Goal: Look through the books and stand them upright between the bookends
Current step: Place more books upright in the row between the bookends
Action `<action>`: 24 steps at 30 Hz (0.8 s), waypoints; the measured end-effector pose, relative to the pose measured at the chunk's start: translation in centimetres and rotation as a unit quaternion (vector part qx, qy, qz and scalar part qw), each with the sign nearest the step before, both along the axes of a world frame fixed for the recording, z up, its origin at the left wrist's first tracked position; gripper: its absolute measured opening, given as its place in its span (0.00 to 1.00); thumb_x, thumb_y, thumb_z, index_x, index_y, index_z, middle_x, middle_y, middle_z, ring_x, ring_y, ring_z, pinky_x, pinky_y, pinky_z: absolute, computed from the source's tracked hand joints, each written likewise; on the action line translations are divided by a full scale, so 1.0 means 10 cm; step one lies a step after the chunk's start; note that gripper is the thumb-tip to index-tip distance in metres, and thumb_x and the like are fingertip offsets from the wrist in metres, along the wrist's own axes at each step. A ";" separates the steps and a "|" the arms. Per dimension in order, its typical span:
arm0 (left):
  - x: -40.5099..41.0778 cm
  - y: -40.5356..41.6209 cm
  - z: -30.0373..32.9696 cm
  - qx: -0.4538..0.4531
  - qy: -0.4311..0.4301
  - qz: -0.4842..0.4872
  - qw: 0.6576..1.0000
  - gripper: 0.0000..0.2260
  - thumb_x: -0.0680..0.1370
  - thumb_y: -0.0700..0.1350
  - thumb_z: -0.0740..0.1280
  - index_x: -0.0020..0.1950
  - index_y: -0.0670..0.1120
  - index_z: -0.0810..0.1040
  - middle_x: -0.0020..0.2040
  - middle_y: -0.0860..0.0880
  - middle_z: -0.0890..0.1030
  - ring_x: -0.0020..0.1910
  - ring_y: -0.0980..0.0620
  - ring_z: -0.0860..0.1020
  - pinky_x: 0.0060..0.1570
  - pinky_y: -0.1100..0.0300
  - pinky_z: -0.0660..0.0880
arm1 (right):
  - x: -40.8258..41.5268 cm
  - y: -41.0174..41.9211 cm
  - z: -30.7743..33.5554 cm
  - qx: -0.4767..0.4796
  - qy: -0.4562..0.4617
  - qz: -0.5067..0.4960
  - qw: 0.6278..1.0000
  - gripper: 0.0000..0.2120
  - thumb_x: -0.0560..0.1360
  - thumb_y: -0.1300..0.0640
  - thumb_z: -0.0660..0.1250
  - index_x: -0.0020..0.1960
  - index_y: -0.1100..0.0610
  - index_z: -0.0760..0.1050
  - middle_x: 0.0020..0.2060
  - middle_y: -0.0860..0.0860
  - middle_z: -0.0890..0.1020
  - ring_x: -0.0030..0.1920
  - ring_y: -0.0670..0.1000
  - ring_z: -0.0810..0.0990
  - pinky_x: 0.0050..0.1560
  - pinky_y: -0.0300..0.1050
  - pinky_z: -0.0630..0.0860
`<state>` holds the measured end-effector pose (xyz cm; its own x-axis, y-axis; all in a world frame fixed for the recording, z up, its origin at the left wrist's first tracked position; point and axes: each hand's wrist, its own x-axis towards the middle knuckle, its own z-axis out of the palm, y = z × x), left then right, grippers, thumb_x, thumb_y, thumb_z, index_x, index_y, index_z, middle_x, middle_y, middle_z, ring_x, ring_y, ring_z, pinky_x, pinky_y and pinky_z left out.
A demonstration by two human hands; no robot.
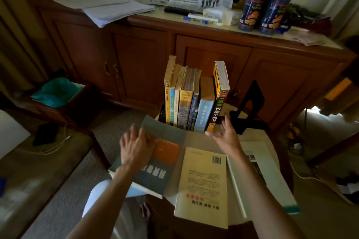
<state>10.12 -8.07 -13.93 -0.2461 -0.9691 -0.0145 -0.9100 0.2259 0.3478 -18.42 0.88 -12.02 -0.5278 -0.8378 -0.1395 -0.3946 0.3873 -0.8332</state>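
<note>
Seven books standing already in a row [191,103] at the far side of the small round table [200,137], spines toward the camera, the last one, the thick yellow book [218,101], leaning a little to the left on its neighbours. Right bookend [247,106], black, well apart from this row, with an empty gap between; left bookend [161,114] only partly seen behind the first spine. Three books lying flat and waiting: the grey-and-orange book [155,161] at left, the cream book [203,186] in the middle with its back cover up, the white book [262,176] at right. Left hand [134,147] flat on the grey-and-orange cover, fingers straight and spread, gripping nothing. Right hand [225,134] open too, fingers relaxed, near the foot of the yellow book; touching it or not, cannot tell because of blur. Step in hand, by judgement: steady the row, then take the next flat book. To do it well: keep the right palm against the yellow book so the row cannot fall to the open side; slide the grey-and-orange book toward the table edge to get fingers under it; look through it shortly; stand it spine outward in the gap, close against the yellow one. After the last book, push the right bookend in until it presses the row.
</note>
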 end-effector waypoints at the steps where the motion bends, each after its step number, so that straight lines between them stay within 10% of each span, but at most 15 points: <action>1: 0.13 -0.03 0.00 0.026 -0.006 0.045 0.999 0.40 0.73 0.74 0.57 0.78 0.50 0.57 0.77 0.41 0.60 0.73 0.37 0.62 0.71 0.41 0.58 | 0.11 0.12 0.01 -0.021 0.018 -0.012 1.000 0.51 0.69 0.47 0.77 0.80 0.49 0.47 0.77 0.50 0.61 0.76 0.51 0.62 0.74 0.51 0.63; 6: 0.32 -0.07 0.01 0.169 0.091 0.070 0.979 0.39 0.67 0.77 0.62 0.63 0.47 0.70 0.57 0.41 0.80 0.53 0.40 0.80 0.53 0.46 0.77 | 0.84 0.59 -0.03 -0.069 0.173 0.092 0.978 0.36 0.77 0.56 0.69 0.79 0.51 0.55 0.78 0.47 0.60 0.77 0.46 0.58 0.75 0.44 0.60; 13: 0.40 -0.33 0.18 0.195 0.107 0.059 0.973 0.35 0.60 0.71 0.76 0.51 0.44 0.81 0.48 0.45 0.82 0.43 0.48 0.80 0.38 0.56 0.75 | 1.67 0.73 -0.13 -0.035 0.298 0.283 0.911 0.33 0.79 0.57 0.64 0.80 0.49 0.52 0.80 0.46 0.49 0.79 0.46 0.43 0.77 0.43 0.44; 24: 0.17 -0.62 0.46 0.200 0.134 0.007 0.970 0.38 0.55 0.66 0.78 0.58 0.48 0.79 0.53 0.47 0.81 0.52 0.45 0.81 0.54 0.51 0.79 | 1.48 0.92 -0.18 -0.020 0.326 0.230 0.917 0.36 0.79 0.57 0.64 0.80 0.50 0.47 0.80 0.48 0.49 0.79 0.47 0.44 0.79 0.49 0.52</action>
